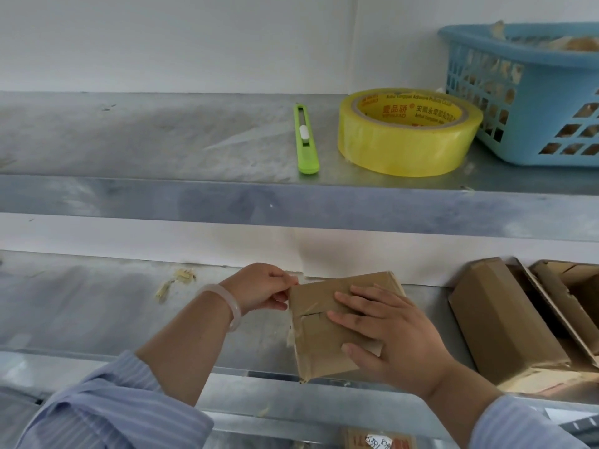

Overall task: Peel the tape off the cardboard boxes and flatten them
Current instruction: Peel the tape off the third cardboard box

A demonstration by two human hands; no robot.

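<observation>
My right hand (385, 338) lies flat on the box (327, 348) while my left hand (262, 288) pinches its tape (293, 281); next, I'd judge, a steady peel.

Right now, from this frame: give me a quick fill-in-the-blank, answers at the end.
The knife on the upper shelf is ____.
The tape roll sits between the knife and the ____ basket.
The left hand pinches tape at a corner of the box that the right hand holds down; the bracelet is on the ____ wrist.
Missing: green; blue; left.
</observation>
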